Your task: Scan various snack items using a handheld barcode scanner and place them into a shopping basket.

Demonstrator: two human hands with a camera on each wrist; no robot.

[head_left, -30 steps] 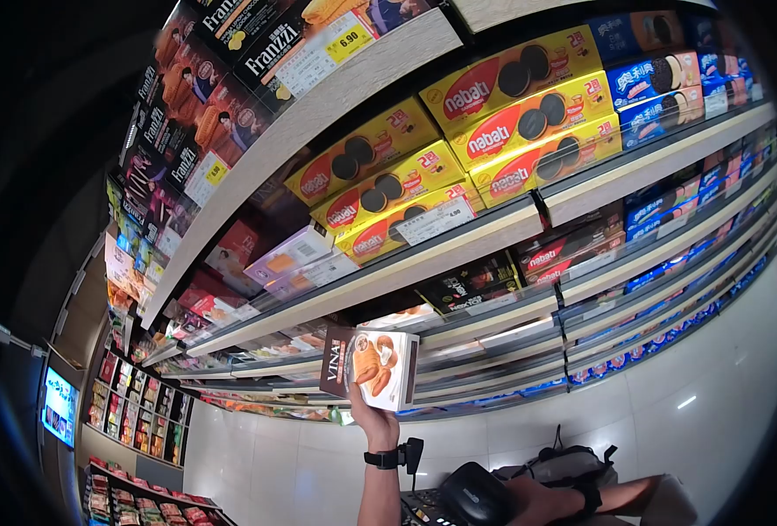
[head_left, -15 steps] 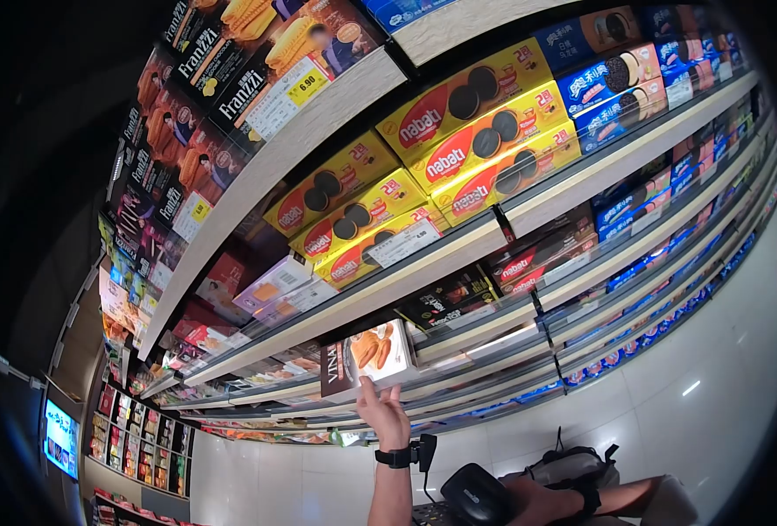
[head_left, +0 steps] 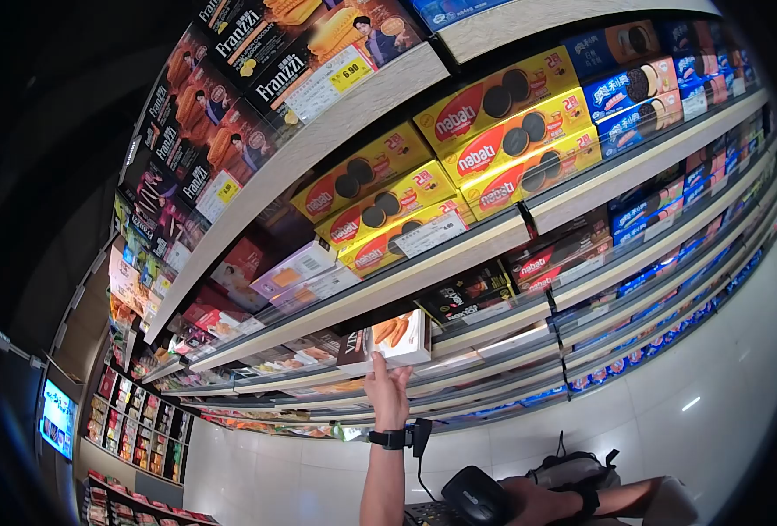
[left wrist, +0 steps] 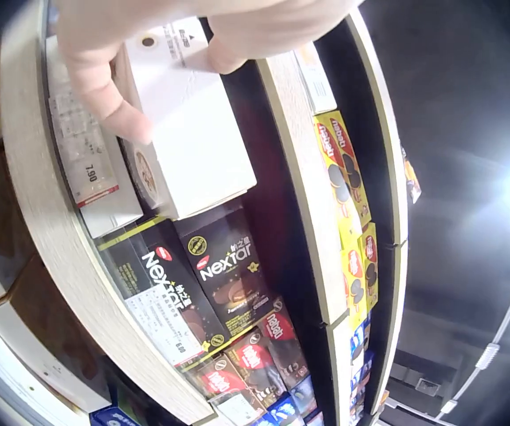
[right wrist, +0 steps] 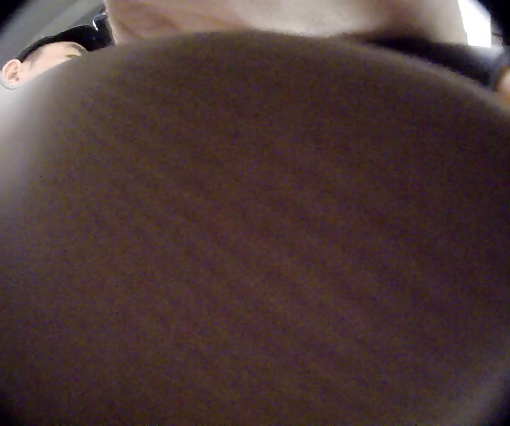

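Several tiers of cookie shelving (head_left: pixel 388 88) fill my view, and the brown-and-white biscuit box (head_left: pixel 401 344) is partway in a lower gap, just beside the black Nextar cartons (left wrist: pixel 228 266). My left hand (head_left: pixel 388 399) has its near end pinched between thumb and fingers. Guessing light, stiff, slightly slick card, crushable inside, so I'd hold the side walls gently. Can't tell if my right hand (head_left: pixel 542 504) grips anything. Tiniest bit: the 7.90 price tag (left wrist: pixel 86 133).
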